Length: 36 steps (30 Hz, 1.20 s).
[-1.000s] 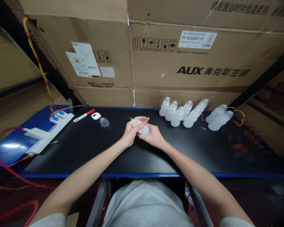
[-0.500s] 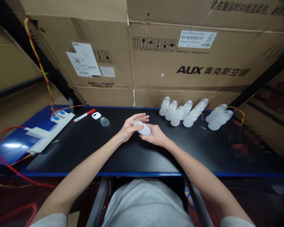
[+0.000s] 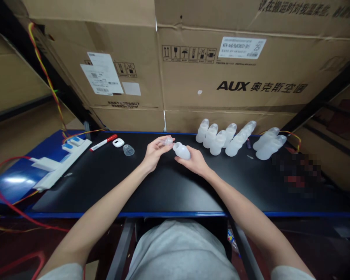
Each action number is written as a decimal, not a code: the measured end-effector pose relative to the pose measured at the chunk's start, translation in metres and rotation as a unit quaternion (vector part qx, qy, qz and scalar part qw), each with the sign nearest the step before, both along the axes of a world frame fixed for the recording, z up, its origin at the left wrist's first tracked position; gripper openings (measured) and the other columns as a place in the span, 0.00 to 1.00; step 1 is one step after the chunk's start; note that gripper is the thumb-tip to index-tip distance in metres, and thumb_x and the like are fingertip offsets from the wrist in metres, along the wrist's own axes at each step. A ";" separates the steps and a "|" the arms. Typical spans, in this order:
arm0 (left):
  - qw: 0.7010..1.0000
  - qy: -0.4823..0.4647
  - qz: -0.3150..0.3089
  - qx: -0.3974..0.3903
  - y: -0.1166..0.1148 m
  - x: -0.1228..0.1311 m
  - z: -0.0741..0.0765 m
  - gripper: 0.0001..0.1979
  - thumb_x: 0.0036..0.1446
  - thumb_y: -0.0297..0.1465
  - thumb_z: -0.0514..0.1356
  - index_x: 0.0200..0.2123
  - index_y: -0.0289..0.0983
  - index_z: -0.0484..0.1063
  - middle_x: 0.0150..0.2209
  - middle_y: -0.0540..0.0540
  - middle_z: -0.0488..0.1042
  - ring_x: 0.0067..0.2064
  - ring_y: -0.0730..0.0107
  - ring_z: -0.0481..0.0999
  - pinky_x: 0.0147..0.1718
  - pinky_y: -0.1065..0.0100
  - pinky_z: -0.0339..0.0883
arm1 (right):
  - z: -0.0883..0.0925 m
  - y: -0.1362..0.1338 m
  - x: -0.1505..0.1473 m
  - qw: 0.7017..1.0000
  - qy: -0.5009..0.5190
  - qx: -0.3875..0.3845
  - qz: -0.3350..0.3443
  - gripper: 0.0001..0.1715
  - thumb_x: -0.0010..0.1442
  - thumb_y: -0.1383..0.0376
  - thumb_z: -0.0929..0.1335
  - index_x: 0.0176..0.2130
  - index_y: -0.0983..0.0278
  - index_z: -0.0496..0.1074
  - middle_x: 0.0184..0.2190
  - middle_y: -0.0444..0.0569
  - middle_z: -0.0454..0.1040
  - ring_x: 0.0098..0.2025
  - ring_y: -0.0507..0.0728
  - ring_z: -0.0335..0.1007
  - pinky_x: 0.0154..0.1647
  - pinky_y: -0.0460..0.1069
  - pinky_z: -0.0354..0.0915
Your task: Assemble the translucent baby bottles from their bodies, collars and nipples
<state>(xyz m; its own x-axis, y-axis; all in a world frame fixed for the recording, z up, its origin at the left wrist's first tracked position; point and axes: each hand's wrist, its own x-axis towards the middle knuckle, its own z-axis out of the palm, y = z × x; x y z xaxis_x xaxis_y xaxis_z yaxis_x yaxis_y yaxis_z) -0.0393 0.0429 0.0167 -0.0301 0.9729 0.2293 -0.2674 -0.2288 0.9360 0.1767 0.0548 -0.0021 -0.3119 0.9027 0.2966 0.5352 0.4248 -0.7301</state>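
Observation:
Over the middle of the black table, my left hand [image 3: 153, 153] pinches a small clear cap [image 3: 168, 141] between its fingertips. Close beside it, my right hand [image 3: 196, 161] is wrapped round the body of a white translucent bottle [image 3: 182, 151], tilted so that its open neck points up and left toward the cap. A narrow gap separates cap and bottle. A clear dome-shaped cover [image 3: 128, 150] lies on the table left of my left hand. Several similar bottles [image 3: 217, 143] with clear tops stand at the back, right of my hands.
Two more capped bottles [image 3: 265, 149] stand farther right. At the left lie a red-and-white marker [image 3: 103, 142], a white earbud case [image 3: 118, 142] and a power strip [image 3: 65, 163] with plugs and cables. Large cardboard boxes [image 3: 189, 97] wall off the back of the black table [image 3: 175, 194].
The clear cap has come off the bottle's neck. My left hand has moved left with the cap, while my right hand has shifted slightly right with the bottle, its mouth now exposed.

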 end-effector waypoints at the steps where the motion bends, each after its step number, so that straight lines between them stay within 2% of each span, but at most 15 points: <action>1: 1.000 -0.003 0.008 0.003 0.002 -0.001 -0.001 0.32 0.47 0.42 0.83 0.52 0.38 0.80 0.54 0.35 0.87 0.55 0.49 0.88 0.61 0.48 0.77 | -0.002 0.003 0.001 0.999 -0.011 0.029 -0.013 0.22 0.59 0.48 0.79 0.44 0.60 0.82 0.40 0.49 0.78 0.42 0.60 0.75 0.47 0.54 0.71; 4: 1.000 0.000 0.024 0.008 0.007 -0.006 -0.004 0.31 0.45 0.43 0.84 0.47 0.38 0.78 0.48 0.37 0.89 0.50 0.52 0.89 0.53 0.55 0.80 | -0.009 0.015 0.008 0.995 -0.034 0.076 -0.051 0.26 0.59 0.44 0.79 0.44 0.60 0.82 0.42 0.53 0.76 0.48 0.65 0.74 0.53 0.58 0.72; 6: 0.999 0.023 0.026 0.008 0.010 -0.009 -0.007 0.31 0.45 0.45 0.84 0.46 0.38 0.78 0.46 0.38 0.89 0.47 0.54 0.89 0.47 0.59 0.81 | -0.014 0.024 0.014 0.996 -0.032 0.064 -0.062 0.28 0.59 0.42 0.79 0.45 0.61 0.80 0.42 0.54 0.77 0.46 0.66 0.75 0.53 0.60 0.72; 9: 0.997 0.068 0.022 0.013 0.014 -0.010 -0.012 0.31 0.47 0.50 0.82 0.47 0.37 0.80 0.45 0.38 0.89 0.45 0.54 0.89 0.42 0.61 0.80 | -0.021 0.035 0.021 0.998 0.018 0.033 -0.050 0.35 0.59 0.42 0.80 0.53 0.61 0.75 0.50 0.56 0.81 0.50 0.67 0.78 0.54 0.61 0.72; 11: 0.994 0.103 0.021 0.026 0.015 -0.009 -0.015 0.32 0.47 0.51 0.81 0.47 0.38 0.81 0.46 0.38 0.89 0.48 0.52 0.89 0.46 0.58 0.80 | -0.024 0.040 0.024 0.997 0.052 0.019 -0.048 0.39 0.58 0.42 0.80 0.57 0.61 0.71 0.53 0.56 0.82 0.53 0.68 0.79 0.55 0.60 0.72; 14: 0.980 0.194 0.016 0.043 0.013 -0.009 -0.020 0.30 0.48 0.49 0.81 0.49 0.38 0.83 0.49 0.37 0.89 0.52 0.48 0.88 0.52 0.53 0.80 | -0.026 0.044 0.025 0.997 0.045 0.017 -0.064 0.38 0.59 0.41 0.79 0.55 0.61 0.71 0.50 0.56 0.82 0.50 0.67 0.79 0.52 0.59 0.73; 19: 0.937 0.347 -0.004 0.049 0.008 -0.009 -0.030 0.30 0.53 0.46 0.79 0.57 0.44 0.83 0.52 0.41 0.88 0.55 0.48 0.87 0.64 0.46 0.73 | -0.023 0.044 0.028 0.989 -0.072 0.065 -0.112 0.28 0.68 0.43 0.75 0.50 0.65 0.77 0.49 0.61 0.81 0.49 0.68 0.78 0.53 0.59 0.71; 22: 0.916 0.395 -0.028 0.067 0.009 -0.008 -0.036 0.24 0.54 0.46 0.78 0.52 0.46 0.86 0.56 0.42 0.87 0.60 0.46 0.84 0.68 0.45 0.69 | -0.017 0.035 0.031 0.976 -0.138 0.064 -0.159 0.30 0.69 0.43 0.75 0.50 0.67 0.78 0.48 0.67 0.81 0.49 0.71 0.79 0.50 0.59 0.71; 24: 0.905 0.416 -0.028 0.091 0.011 -0.007 -0.039 0.22 0.53 0.45 0.79 0.50 0.47 0.87 0.58 0.42 0.85 0.65 0.44 0.80 0.70 0.43 0.67 | -0.010 0.026 0.033 0.970 -0.163 0.054 -0.173 0.28 0.71 0.43 0.73 0.46 0.67 0.79 0.44 0.67 0.82 0.45 0.69 0.79 0.46 0.57 0.69; 26: 0.896 0.430 -0.025 0.107 0.013 -0.007 -0.042 0.22 0.52 0.45 0.80 0.49 0.47 0.88 0.60 0.41 0.84 0.67 0.43 0.76 0.71 0.41 0.64 | -0.001 0.016 0.031 0.972 -0.172 0.047 -0.152 0.25 0.73 0.45 0.72 0.42 0.65 0.80 0.39 0.62 0.82 0.40 0.66 0.78 0.42 0.55 0.67; 27: 0.893 0.436 -0.029 0.109 0.014 -0.007 -0.043 0.22 0.52 0.46 0.79 0.49 0.47 0.88 0.61 0.41 0.83 0.68 0.43 0.75 0.71 0.40 0.63 | 0.003 0.012 0.029 0.977 -0.171 0.046 -0.120 0.24 0.74 0.46 0.72 0.42 0.64 0.80 0.38 0.59 0.82 0.39 0.64 0.78 0.41 0.54 0.66; 31: 0.878 0.463 -0.048 0.106 0.016 -0.008 -0.047 0.22 0.55 0.45 0.78 0.52 0.47 0.88 0.62 0.41 0.82 0.69 0.40 0.72 0.72 0.36 0.60 | 0.009 0.002 0.015 0.989 -0.140 0.045 0.033 0.20 0.71 0.49 0.76 0.53 0.58 0.83 0.45 0.50 0.82 0.39 0.57 0.77 0.41 0.51 0.65; 33: 0.874 0.473 -0.048 0.104 0.017 -0.009 -0.049 0.22 0.55 0.43 0.78 0.53 0.47 0.87 0.62 0.41 0.82 0.69 0.40 0.72 0.72 0.35 0.59 | 0.005 0.001 0.008 0.990 -0.128 0.040 0.049 0.18 0.71 0.51 0.77 0.54 0.57 0.84 0.49 0.49 0.82 0.38 0.55 0.76 0.42 0.50 0.65; 36: 0.867 0.486 -0.038 0.105 0.017 -0.008 -0.051 0.23 0.55 0.42 0.78 0.54 0.47 0.87 0.63 0.42 0.81 0.69 0.41 0.72 0.72 0.36 0.59 | -0.002 0.002 0.002 0.991 -0.118 0.047 0.051 0.11 0.71 0.57 0.77 0.50 0.56 0.86 0.48 0.48 0.82 0.38 0.54 0.76 0.42 0.50 0.65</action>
<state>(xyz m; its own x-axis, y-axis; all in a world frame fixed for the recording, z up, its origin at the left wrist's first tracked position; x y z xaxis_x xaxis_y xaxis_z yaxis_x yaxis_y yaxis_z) -0.0476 0.0600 -0.0342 0.3387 0.8977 0.2820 0.6021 -0.4371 0.6681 0.1791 0.0563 -0.0039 -0.4700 0.8353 0.2852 0.6374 0.5447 -0.5450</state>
